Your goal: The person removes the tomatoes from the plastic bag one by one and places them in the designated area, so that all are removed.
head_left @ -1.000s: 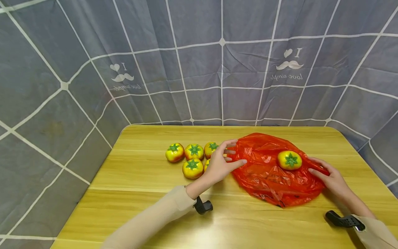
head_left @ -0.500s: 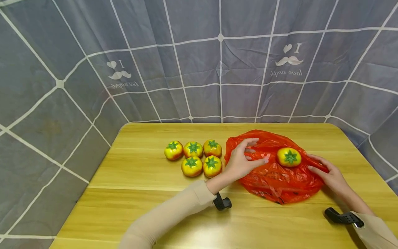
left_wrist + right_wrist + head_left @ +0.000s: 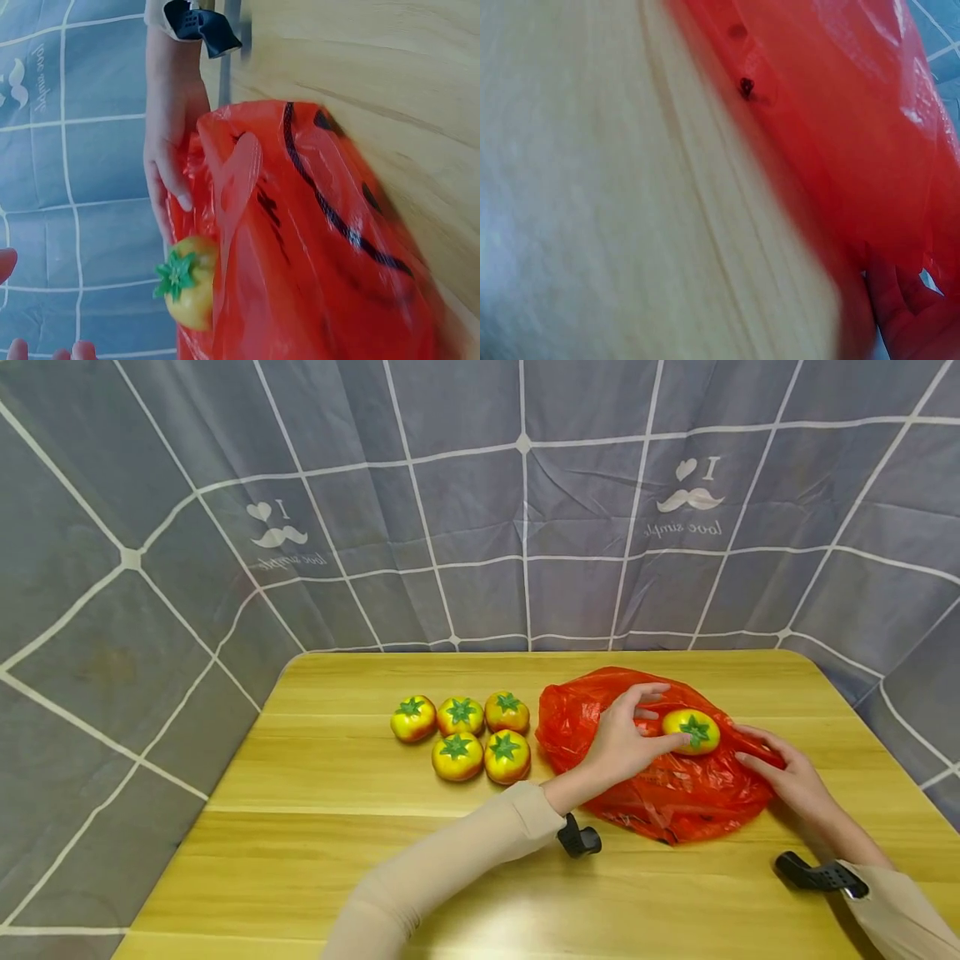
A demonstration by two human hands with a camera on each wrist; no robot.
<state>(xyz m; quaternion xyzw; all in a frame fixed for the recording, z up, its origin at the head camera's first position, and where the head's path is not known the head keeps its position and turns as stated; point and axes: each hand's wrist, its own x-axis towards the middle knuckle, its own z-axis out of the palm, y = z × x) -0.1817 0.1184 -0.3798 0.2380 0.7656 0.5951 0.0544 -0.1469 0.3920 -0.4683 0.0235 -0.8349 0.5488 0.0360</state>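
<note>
A red plastic bag (image 3: 667,806) lies spread on the table. On it sits one yellow tomato-like fruit (image 3: 690,732) with a green star-shaped leaf top. My left hand (image 3: 626,739) is over the bag, fingers spread apart; its thumb overlaps the fruit in the head view. In the left wrist view its fingertips show at the lower left, apart from the fruit (image 3: 193,296). At the bag's right edge, my right hand (image 3: 791,777) holds the plastic between thumb and fingers. The right wrist view shows part of that hand (image 3: 911,322) behind the red bag (image 3: 840,150).
Several more yellow-and-red fruits (image 3: 461,757) stand in two rows left of the bag. The wooden table (image 3: 315,852) backs onto a grey curtain (image 3: 480,510) with white lines. A black strap (image 3: 577,839) is at the left wrist, another (image 3: 821,872) at the right.
My left hand has moved right, from beside the grouped fruits across the bag to the single fruit. My right hand keeps its hold on the bag's edge.
</note>
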